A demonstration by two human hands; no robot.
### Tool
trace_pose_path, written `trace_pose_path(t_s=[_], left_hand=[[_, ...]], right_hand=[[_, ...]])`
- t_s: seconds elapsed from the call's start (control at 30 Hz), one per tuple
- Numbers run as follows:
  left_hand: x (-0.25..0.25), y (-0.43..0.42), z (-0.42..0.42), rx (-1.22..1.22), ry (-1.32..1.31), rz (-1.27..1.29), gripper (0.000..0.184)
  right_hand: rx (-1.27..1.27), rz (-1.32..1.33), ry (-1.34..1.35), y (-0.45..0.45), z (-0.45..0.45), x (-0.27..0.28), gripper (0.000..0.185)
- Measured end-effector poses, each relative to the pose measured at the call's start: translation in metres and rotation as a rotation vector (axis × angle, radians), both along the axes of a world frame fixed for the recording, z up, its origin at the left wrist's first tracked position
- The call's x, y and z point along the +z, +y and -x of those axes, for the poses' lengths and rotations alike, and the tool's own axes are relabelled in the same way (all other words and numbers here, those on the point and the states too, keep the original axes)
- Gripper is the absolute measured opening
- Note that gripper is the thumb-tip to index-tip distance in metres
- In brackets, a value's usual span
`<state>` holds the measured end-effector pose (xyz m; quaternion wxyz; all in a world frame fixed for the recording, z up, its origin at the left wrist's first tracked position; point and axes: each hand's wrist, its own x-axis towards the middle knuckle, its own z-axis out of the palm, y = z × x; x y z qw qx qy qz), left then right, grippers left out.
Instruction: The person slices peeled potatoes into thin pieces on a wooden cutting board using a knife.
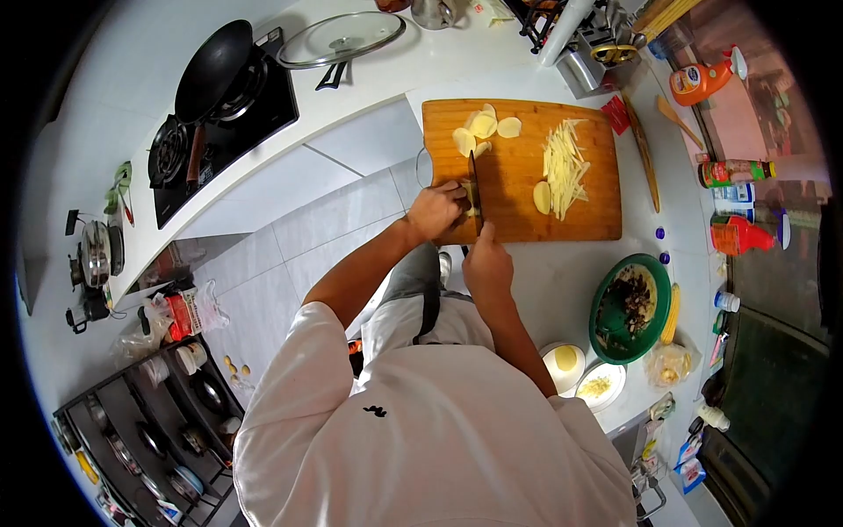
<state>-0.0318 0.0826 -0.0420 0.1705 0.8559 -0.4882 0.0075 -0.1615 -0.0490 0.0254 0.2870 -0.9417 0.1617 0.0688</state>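
My right hand [488, 262] is closed round the handle of a knife [477, 189], whose dark blade stands edge down on the wooden cutting board [518, 176]. Just left of the blade, my left hand [438, 209] presses with bent fingers on pale potato slices [470, 198], partly hidden beneath the fingertips. More round slices [481, 124] lie at the board's upper left. On the right half is a pile of thin potato strips [565, 171], with one slice [542, 197] at its left edge.
A green bowl [600, 309] with dark pieces stands below right of the board, near two small dishes [602, 386] and corn [672, 314]. At upper left are a wok [213, 70] on the stove [279, 105] and a glass lid [342, 39]. Bottles [738, 234] line the right side.
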Motion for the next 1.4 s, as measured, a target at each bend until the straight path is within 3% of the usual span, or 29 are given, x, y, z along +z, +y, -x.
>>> trace_pose_path(t_s=[0.23,0.43,0.8,0.9,1.4], left_hand=[[0.006,0.002,0.003,0.008,-0.050,-0.012,0.014],[0.002,0.002,0.005,0.018,-0.003,0.085,0.014],[-0.008,0.007,0.005,0.003,-0.066,0.034,0.012],[-0.008,0.006,0.008,0.001,-0.045,0.042,0.012],[-0.001,0.010,0.004,-0.009,-0.069,0.082,0.010]], right_hand=[[-0.001,0.026,-0.041,0.006,-0.005,-0.024,0.054],[-0.028,-0.019,-0.086,0.000,0.003,-0.013,0.051],[0.012,0.032,-0.033,0.006,-0.004,-0.027,0.051],[0.016,0.013,-0.151,0.004,-0.003,-0.025,0.052],[0.004,0.006,-0.076,0.008,-0.004,-0.013,0.051]])
